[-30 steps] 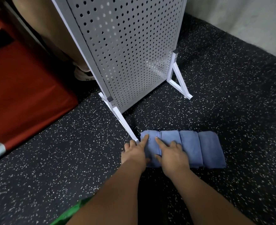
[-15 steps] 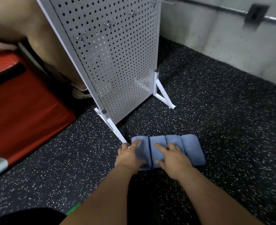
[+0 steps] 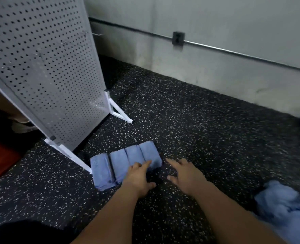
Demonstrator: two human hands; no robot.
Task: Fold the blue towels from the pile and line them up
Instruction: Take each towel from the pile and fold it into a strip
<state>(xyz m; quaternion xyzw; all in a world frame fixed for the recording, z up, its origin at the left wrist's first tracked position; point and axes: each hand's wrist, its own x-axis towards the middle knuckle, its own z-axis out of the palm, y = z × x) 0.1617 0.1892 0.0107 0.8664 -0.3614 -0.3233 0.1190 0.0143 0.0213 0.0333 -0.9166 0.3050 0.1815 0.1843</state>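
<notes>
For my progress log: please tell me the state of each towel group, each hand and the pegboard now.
folded towels: four, folded, side by side on the floor.
towel pile: crumpled, not yet folded.
left hand: open, over the row's right end.
right hand: open, holding nothing.
pegboard: standing.

Your four folded towels (image 3: 124, 164) lie side by side on the speckled floor (image 3: 198, 138), just beside the pegboard stand (image 3: 45, 76). Your left hand (image 3: 138, 178) touches the rightmost one, forefinger out. Your right hand (image 3: 186, 175) is spread beside the row. The loose pile (image 3: 286, 206) sits far right.
</notes>
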